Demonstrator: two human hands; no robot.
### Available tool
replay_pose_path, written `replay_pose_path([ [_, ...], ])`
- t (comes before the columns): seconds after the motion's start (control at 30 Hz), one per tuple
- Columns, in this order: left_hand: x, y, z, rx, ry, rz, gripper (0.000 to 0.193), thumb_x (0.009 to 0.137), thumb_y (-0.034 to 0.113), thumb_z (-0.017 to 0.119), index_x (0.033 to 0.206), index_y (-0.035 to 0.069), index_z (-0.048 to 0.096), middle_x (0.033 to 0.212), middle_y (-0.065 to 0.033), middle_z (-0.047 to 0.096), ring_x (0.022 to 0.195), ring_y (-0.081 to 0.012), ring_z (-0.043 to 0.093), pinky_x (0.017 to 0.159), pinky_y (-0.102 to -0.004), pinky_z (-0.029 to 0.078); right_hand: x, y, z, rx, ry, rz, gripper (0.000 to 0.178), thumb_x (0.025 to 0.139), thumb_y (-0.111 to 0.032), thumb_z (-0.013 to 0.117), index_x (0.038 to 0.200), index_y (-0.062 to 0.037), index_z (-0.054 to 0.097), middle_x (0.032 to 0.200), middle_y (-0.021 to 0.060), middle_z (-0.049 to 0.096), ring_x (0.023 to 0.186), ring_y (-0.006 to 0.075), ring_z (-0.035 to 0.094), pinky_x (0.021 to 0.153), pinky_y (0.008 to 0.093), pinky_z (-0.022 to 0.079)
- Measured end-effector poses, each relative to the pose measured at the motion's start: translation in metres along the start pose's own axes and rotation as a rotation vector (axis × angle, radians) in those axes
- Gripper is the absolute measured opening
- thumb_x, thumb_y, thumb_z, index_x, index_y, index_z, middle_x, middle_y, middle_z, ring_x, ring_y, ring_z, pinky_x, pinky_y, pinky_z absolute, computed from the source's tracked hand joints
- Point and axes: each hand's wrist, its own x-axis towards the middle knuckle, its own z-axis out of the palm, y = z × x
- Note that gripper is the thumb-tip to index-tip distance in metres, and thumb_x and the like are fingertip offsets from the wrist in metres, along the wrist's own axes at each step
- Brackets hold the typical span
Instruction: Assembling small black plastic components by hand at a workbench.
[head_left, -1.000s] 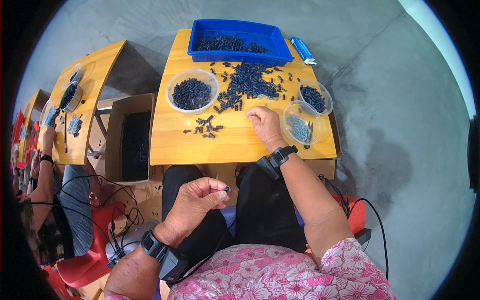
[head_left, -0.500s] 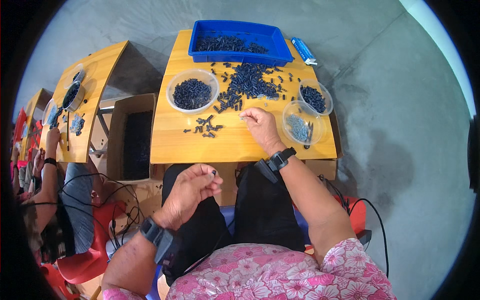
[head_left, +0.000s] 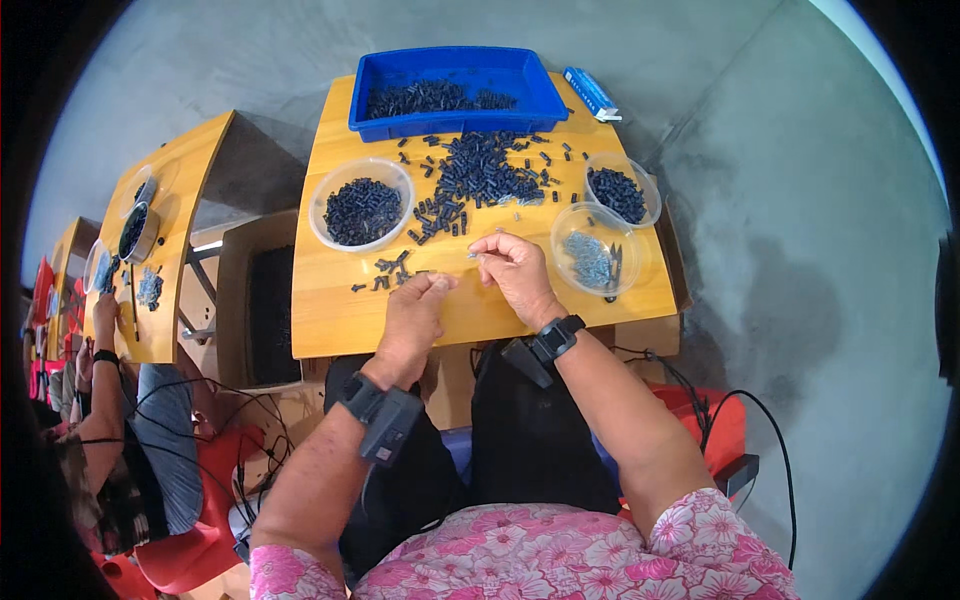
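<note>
My left hand (head_left: 412, 318) is over the near edge of the table, its thumb and fingers pinched together. Whatever they hold, if anything, is hidden. Beside its fingertips lies a loose group of small black pieces (head_left: 393, 262). To the right, my right hand (head_left: 515, 274) pinches a small light-grey piece (head_left: 473, 255) above the wood. Beyond the hands spreads a heap of small black cylindrical parts (head_left: 480, 168). A clear tub of black parts (head_left: 362, 208) stands left of the heap. Right of my right hand, a clear tub (head_left: 567, 283) holds small grey-blue pieces and dark pointed tools.
A blue tray (head_left: 460, 122) with more black parts sits at the table's far side, next to a blue-and-white box (head_left: 592, 94). Another clear tub of black parts (head_left: 616, 195) stands at the right. An open carton (head_left: 232, 300) is left of the table. A person's hand (head_left: 105, 310) works at a neighbouring table.
My left hand has moved from above my lap forward to the table edge, near the right hand; the small black piece at its fingertips is no longer visible. My right hand stays pinched in nearly the same place.
</note>
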Motion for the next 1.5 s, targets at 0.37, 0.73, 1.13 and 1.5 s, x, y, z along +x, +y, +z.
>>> replay_pose_path([
  [0.37, 0.036, -0.021, 0.019, 0.272, 0.247, 0.412, 0.015, 0.079, 0.009, 0.072, 0.093, 0.003, 0.069, 0.064, 0.0048, 0.042, 0.060, -0.0061, 0.037, 0.054, -0.0224, 0.037, -0.007, -0.017, 0.008, 0.000, -0.008, 0.007, 0.009, 0.087, 0.004, 0.057, 0.094, 0.0006, 0.062, 0.080, 0.0012, 0.061, 0.062, 0.0060, 0.055, 0.057, 0.0200, 0.046],
  [0.73, 0.044, -0.031, 0.017, 0.245, 0.230, 0.479, 0.012, 0.079, 0.010, 0.072, 0.089, 0.003, 0.070, 0.065, 0.0041, 0.048, 0.060, -0.0064, 0.039, 0.056, -0.0229, 0.038, -0.010, -0.022, 0.007, -0.413, 0.062, -0.262, 0.019, 0.080, 0.007, 0.058, 0.096, -0.0020, 0.059, 0.075, 0.0027, 0.061, 0.062, 0.0054, 0.056, 0.055, 0.0217, 0.046],
  [1.13, 0.043, -0.030, 0.014, 0.347, 0.219, 0.508, 0.014, 0.078, 0.010, 0.074, 0.090, 0.003, 0.071, 0.069, -0.0003, 0.051, 0.061, -0.0097, 0.042, 0.057, -0.0248, 0.040, -0.013, -0.034, 0.014, -0.666, 0.053, -0.371, 0.028, 0.076, 0.004, 0.056, 0.102, -0.0071, 0.054, 0.074, 0.0118, 0.060, 0.068, 0.0303, 0.062, 0.061, 0.0377, 0.050],
  [1.5, 0.039, -0.023, 0.015, 0.336, 0.184, 0.478, 0.011, 0.089, 0.010, 0.064, 0.091, 0.000, 0.068, 0.078, 0.0014, 0.063, 0.072, -0.0043, 0.049, 0.064, -0.0211, 0.043, -0.012, -0.031, 0.014, -0.703, 0.078, -0.521, 0.034, 0.075, 0.005, 0.056, 0.106, -0.0076, 0.055, 0.078, 0.0107, 0.061, 0.071, 0.0303, 0.063, 0.062, 0.0379, 0.051],
])
